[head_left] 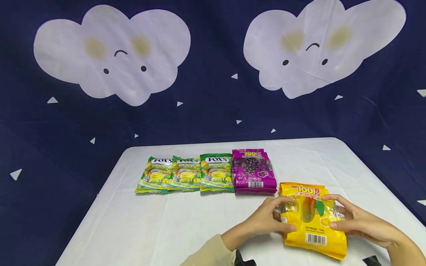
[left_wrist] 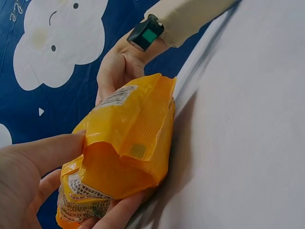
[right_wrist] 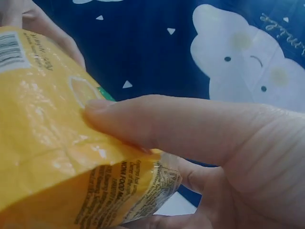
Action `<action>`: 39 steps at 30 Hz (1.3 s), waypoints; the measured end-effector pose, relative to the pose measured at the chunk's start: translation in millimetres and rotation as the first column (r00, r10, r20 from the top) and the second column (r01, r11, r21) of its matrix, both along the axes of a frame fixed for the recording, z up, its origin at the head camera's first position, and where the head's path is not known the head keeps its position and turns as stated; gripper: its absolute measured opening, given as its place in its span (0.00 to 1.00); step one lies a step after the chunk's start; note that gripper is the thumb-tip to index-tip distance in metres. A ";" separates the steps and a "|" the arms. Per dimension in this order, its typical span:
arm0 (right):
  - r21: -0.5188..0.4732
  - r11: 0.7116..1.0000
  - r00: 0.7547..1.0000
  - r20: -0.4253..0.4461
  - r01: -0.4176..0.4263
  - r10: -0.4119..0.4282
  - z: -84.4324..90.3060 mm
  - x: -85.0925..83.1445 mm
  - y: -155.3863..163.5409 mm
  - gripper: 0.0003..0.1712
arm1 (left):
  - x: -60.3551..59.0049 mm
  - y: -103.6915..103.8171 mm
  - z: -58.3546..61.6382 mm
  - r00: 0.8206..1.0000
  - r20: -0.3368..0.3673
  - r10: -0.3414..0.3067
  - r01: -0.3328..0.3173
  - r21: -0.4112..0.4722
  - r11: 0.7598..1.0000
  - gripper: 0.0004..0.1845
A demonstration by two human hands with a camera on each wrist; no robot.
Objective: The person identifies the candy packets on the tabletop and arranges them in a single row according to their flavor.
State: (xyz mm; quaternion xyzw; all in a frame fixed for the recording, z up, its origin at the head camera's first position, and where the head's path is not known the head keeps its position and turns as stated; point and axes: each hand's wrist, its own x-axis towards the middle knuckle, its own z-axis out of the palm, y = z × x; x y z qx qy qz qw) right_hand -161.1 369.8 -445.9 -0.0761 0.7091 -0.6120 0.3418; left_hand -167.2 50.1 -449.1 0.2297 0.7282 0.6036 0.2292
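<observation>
Both hands grip a yellow candy bag (head_left: 307,218) with a mango picture, at the right front of the table. My left hand (head_left: 263,220) holds its left side, thumb on the front face. On the opposite side, my right hand (head_left: 362,221) has its thumb near the lower front and fingers round the edge. The left wrist view shows the bag's (left_wrist: 119,143) folded bottom end close to the white cloth. In the right wrist view, the right thumb (right_wrist: 157,121) presses on the bag's face. Just behind and left of it lies a purple candy bag (head_left: 253,171) with a grape picture.
Three green and yellow Fox's candy bags, the left (head_left: 155,175), middle (head_left: 186,174) and right (head_left: 217,173), lie in a row left of the purple bag. The white table (head_left: 149,225) ends at a dark blue cloth (head_left: 213,111) with clouds.
</observation>
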 end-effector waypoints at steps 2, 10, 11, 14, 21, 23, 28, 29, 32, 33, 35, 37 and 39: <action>0.019 1.000 1.000 -0.029 0.000 0.001 3.1 1.5 -1.2 0.34 | 1.2 0.1 -0.6 1.000 -0.004 0.015 -0.015 -0.008 1.000 0.31; 0.091 0.996 0.991 -0.133 0.027 -0.015 18.5 8.8 -5.5 0.38 | 3.1 1.2 0.3 0.999 0.021 0.032 -0.034 0.052 0.998 0.35; 0.102 0.994 0.989 -0.150 0.029 -0.014 20.5 9.4 -5.6 0.38 | 3.3 1.2 1.2 0.999 0.016 0.034 -0.035 0.051 0.998 0.36; 0.137 0.990 0.976 -0.216 0.035 -0.005 26.1 11.9 -5.9 0.39 | 3.8 1.2 4.5 0.999 -0.020 0.046 -0.045 0.037 0.998 0.36; 0.183 0.978 0.928 -0.371 0.097 -0.022 35.2 17.3 -14.3 0.41 | 6.6 -4.4 12.7 0.989 -0.133 0.069 -0.067 0.022 0.998 0.37; 0.192 0.974 0.919 -0.393 0.121 -0.037 37.4 17.4 -19.7 0.41 | 6.7 -7.5 14.7 0.985 -0.152 0.083 -0.083 0.012 0.997 0.38; 0.154 0.978 0.897 -0.438 0.144 -0.063 43.8 18.0 -35.9 0.43 | 4.4 -16.2 17.3 0.978 -0.186 0.091 -0.087 0.027 0.996 0.38; 0.142 0.979 0.891 -0.449 0.144 -0.066 44.9 17.9 -38.9 0.43 | 3.8 -18.0 17.5 0.977 -0.193 0.090 -0.085 0.035 0.996 0.38; 0.111 0.985 0.872 -0.485 0.133 -0.064 47.2 15.8 -46.3 0.43 | 2.4 -23.3 18.7 0.974 -0.208 0.094 -0.082 0.065 0.994 0.39; 0.104 0.986 0.868 -0.493 0.131 -0.064 47.8 14.7 -48.1 0.43 | 1.9 -24.6 19.0 0.974 -0.206 0.096 -0.081 0.080 0.994 0.39; 0.113 0.984 0.858 -0.511 0.135 -0.059 49.2 12.1 -50.6 0.44 | 0.8 -26.6 20.1 0.974 -0.202 0.100 -0.080 0.102 0.992 0.39; 0.121 0.983 0.853 -0.518 0.138 -0.056 50.8 9.1 -52.2 0.45 | -0.8 -27.5 21.4 0.974 -0.197 0.108 -0.085 0.123 0.989 0.40; 0.112 0.985 0.859 -0.508 0.132 -0.058 52.9 5.6 -53.2 0.45 | -3.0 -27.3 22.8 0.973 -0.197 0.121 -0.095 0.136 0.986 0.40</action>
